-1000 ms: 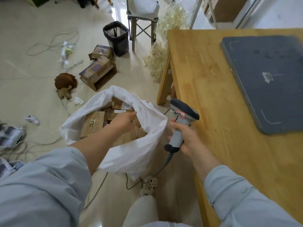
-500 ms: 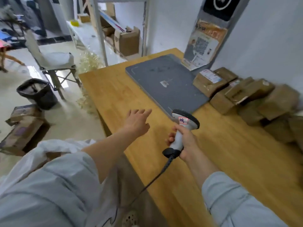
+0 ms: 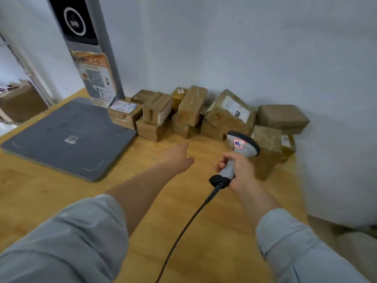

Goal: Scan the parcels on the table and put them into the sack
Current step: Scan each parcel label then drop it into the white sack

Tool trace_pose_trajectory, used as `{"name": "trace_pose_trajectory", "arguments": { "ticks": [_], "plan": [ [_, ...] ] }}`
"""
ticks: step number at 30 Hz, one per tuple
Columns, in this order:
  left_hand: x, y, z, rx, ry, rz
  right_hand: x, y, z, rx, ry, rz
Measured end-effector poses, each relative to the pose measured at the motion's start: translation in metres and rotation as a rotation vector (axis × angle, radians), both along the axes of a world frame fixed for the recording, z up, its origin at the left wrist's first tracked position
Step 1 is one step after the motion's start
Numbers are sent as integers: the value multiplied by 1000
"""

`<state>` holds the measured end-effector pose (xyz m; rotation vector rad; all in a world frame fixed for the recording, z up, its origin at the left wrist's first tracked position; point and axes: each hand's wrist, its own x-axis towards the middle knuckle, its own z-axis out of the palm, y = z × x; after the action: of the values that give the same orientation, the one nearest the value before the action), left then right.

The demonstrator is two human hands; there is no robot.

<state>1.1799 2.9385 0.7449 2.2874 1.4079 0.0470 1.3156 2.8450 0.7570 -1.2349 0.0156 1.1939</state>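
From your head camera, the parcels [image 3: 214, 113] sit heaped at twelve o'clock, brown boxes packed against each other along the foot of the wall [image 3: 244, 48], some leaning on their neighbours. One with a white label [image 3: 124, 108] lies at the eleven o'clock end, touching the corner of a dark grey mat [image 3: 67, 137] that spreads out towards ten o'clock. A tall grey sign [image 3: 91, 58] with a black top and an orange poster stands just behind that mat. At one o'clock a taller parcel [image 3: 267, 154] sits closest to you, directly behind the scanner head and partly hidden by it. A larger cardboard box [image 3: 20, 101] sits off the table at nine o'clock.

The table [image 3: 204, 231] is pale yellow wood and butts into a plain white corner of the room.

Your left hand [image 3: 177, 158] reaches out over the wood towards twelve o'clock, fingers extended and holding nothing, short of the pile and touching no parcel; motion blur hides how far they spread. Your right hand [image 3: 238, 170] wraps its fingers round the grey handle of the scanner [image 3: 240, 146], head aimed at the parcels, with its black cable [image 3: 183, 231] trailing back to six o'clock. Both grey sleeves are pushed up off the forearms.
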Motion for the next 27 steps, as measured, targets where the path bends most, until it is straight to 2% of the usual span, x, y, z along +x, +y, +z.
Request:
{"name": "trace_pose_trajectory", "arguments": {
  "ticks": [8,13,15,18,21,25,27],
  "plan": [
    [196,-16,9,55,-59,-272,146,-46,-21,-28,-39,-270],
    [286,-1,2,208,279,-501,185,-63,-35,53,-20,-293],
    [309,7,-1,187,392,-550,192,-67,-43,46,1,-280],
    [326,15,-5,82,438,-579,198,-73,-52,34,21,-271],
    [322,14,-4,99,415,-574,200,-77,-57,12,35,-280],
    [278,1,5,63,411,-568,188,-79,-60,-22,46,-263],
    [240,-4,7,44,354,-489,174,-80,-60,-40,48,-236]
  ]
}}
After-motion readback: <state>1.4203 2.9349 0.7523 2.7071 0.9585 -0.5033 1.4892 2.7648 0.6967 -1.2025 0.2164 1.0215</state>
